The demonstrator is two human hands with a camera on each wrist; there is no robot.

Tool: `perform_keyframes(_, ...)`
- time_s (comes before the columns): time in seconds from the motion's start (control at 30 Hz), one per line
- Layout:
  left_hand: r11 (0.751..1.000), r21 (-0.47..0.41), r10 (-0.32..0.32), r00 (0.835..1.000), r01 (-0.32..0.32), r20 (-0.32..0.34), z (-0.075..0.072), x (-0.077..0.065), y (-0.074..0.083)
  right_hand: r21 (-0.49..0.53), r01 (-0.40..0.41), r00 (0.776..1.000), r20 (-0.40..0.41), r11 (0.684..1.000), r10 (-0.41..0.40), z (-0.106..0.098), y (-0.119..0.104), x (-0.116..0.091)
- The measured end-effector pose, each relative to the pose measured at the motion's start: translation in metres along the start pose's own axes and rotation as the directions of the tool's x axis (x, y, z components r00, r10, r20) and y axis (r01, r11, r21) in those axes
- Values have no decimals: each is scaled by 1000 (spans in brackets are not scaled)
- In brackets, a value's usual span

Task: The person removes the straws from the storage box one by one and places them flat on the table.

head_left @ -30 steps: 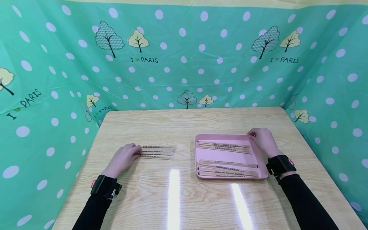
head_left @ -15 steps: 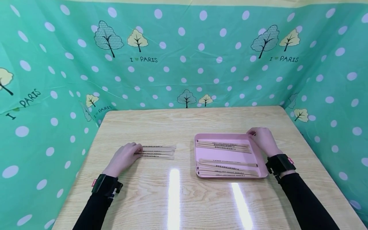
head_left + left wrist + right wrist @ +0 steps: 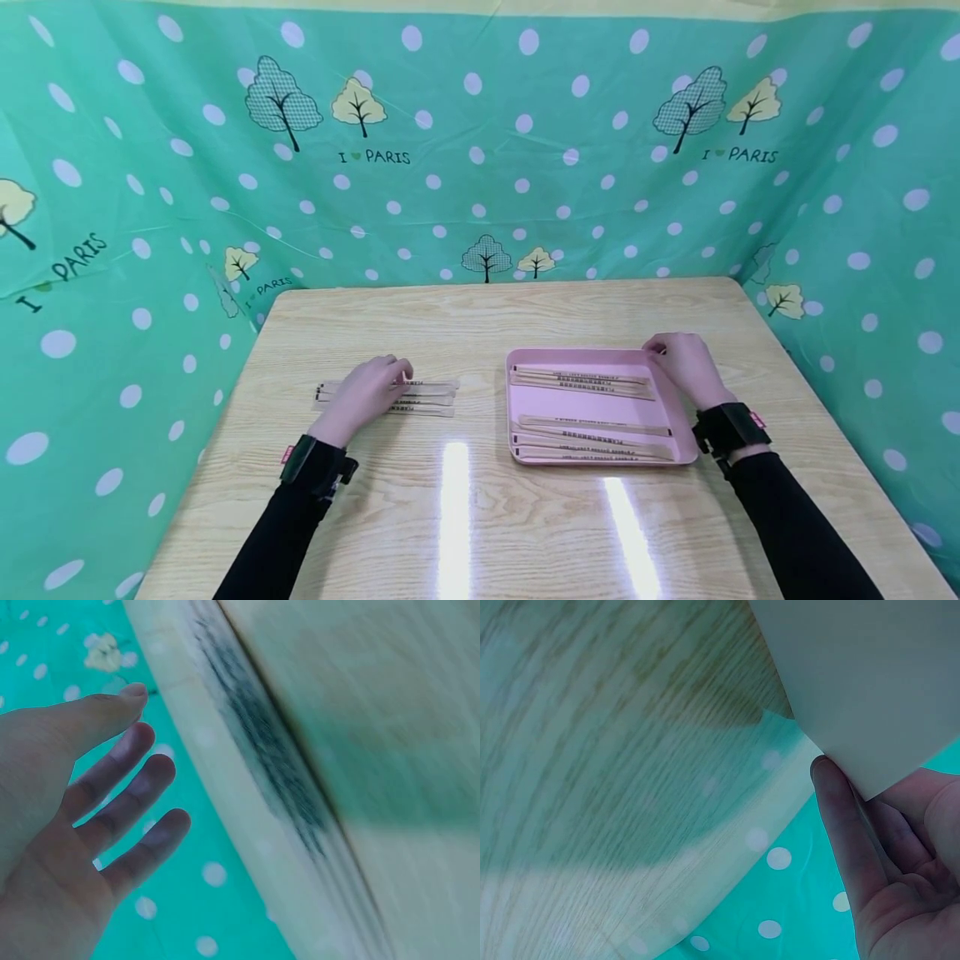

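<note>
- Since half a second ago, the person's left hand (image 3: 365, 393) is changing place most: it is shifting right, away from the left ends of the paper-wrapped straws (image 3: 431, 400) and over their middle.
- Those left ends, earlier hidden under the hand, are now showing, while the straws themselves are lying about where they were.
- In the left wrist view, the thumb (image 3: 112, 709) and fingers (image 3: 150, 844) are standing apart with nothing between them; the straws, blurred there, are running past the fingertips without visible contact.
- For the work in hand, this is probably meaning that the left hand is changing its place over the bundle rather than lifting it.
- The bundle is resting flat on the wood-grain table (image 3: 375, 517), left of the pink tray (image 3: 588, 407) and well apart from it.
- The right hand (image 3: 684, 367) is keeping its place, pinching the tray's far right corner between thumb and fingers, which is likely steadying it.
- Inside the tray, one group of straws (image 3: 585, 382) is lying by the far wall and another group (image 3: 592, 442) by the near wall, with bare floor showing between them; neither is visibly moving.
</note>
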State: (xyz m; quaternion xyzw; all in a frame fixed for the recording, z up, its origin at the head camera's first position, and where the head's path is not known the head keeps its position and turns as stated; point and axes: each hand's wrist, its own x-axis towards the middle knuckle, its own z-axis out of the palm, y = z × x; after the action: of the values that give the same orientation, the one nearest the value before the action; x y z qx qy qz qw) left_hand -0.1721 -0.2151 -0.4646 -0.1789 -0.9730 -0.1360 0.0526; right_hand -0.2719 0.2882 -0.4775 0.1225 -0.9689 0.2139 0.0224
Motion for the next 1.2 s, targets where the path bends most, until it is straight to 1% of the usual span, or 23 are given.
perform_keyframes(0.2,999,-22,36,999,-35,24,2,20,25,5,-5,1000,0,1000,5,1,2,0)
perform_keyframes(0.3,999,-22,39,999,-38,29,5,27,36,8,-4,1000,1,1000,4,2,3,-1)
perform_keyframes(0.47,998,-56,39,997,-35,71,9,42,62,12,-12,1000,-1,1000,12,2,3,-3)
perform_keyframes(0.53,996,-78,55,995,-49,84,12,48,74,13,-9,1000,-7,1000,9,2,3,-3)
perform_keyframes(0.67,989,-115,106,991,-96,82,21,58,96,16,10,1000,-24,1000,-10,1,2,-2)
perform_keyframes(0.77,983,-99,161,984,-153,82,29,65,114,13,14,999,-29,1000,-13,1,1,-3)
perform_keyframes(0.87,976,-54,217,971,-213,96,35,72,132,10,9,1000,-26,1000,-8,1,0,-3)
perform_keyframes(0.93,970,-33,243,964,-241,112,38,75,143,8,4,1000,-22,1000,-4,1,0,-2)
perform_keyframes(1.07,965,-16,259,955,-260,147,44,81,162,19,-10,1000,-8,1000,10,2,1,-2)
perform_keyframes(1.2,959,-26,281,946,-281,159,53,84,176,25,-12,1000,-13,1000,13,2,2,-1)
